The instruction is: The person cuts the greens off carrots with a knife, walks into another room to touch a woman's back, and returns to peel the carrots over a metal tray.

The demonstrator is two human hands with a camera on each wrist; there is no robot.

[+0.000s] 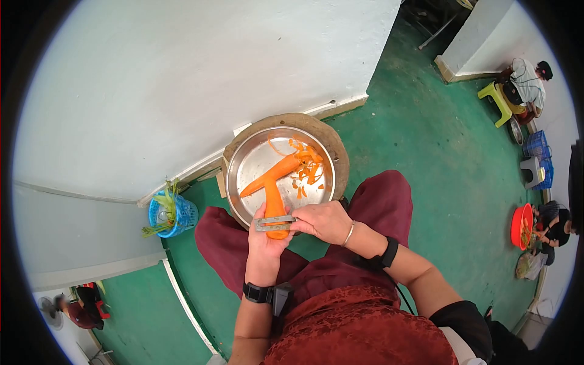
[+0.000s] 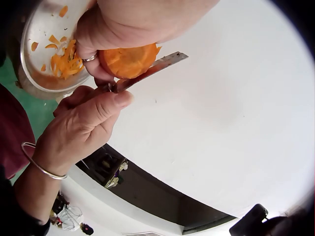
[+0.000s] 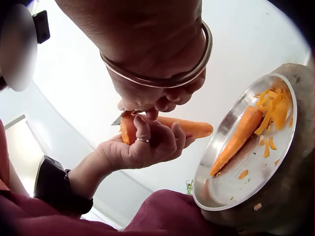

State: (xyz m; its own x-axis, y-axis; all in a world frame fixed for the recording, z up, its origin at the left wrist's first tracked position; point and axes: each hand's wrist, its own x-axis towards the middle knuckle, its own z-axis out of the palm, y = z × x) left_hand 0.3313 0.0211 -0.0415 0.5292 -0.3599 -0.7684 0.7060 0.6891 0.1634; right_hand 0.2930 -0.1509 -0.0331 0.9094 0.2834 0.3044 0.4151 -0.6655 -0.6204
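A peeled-looking carrot (image 1: 274, 204) is gripped in my left hand (image 1: 263, 248), its thick end toward me and its tip over the metal basin (image 1: 244, 159). My right hand (image 1: 325, 222) pinches a flat metal peeler (image 1: 267, 224) that lies across the carrot near the thick end. In the left wrist view the peeler (image 2: 170, 60) rests against the carrot's end (image 2: 129, 61), with my right hand (image 2: 83, 125) at its near end. A second carrot (image 3: 239, 137) lies in the basin beside orange peelings (image 3: 276, 109).
The basin stands on a round wooden block (image 1: 342, 159) against the white wall (image 1: 182, 79). A blue basket (image 1: 184, 214) with green stalks is at the left. People sit near the right wall, by a red basin (image 1: 517, 226) and a blue crate (image 1: 536, 146).
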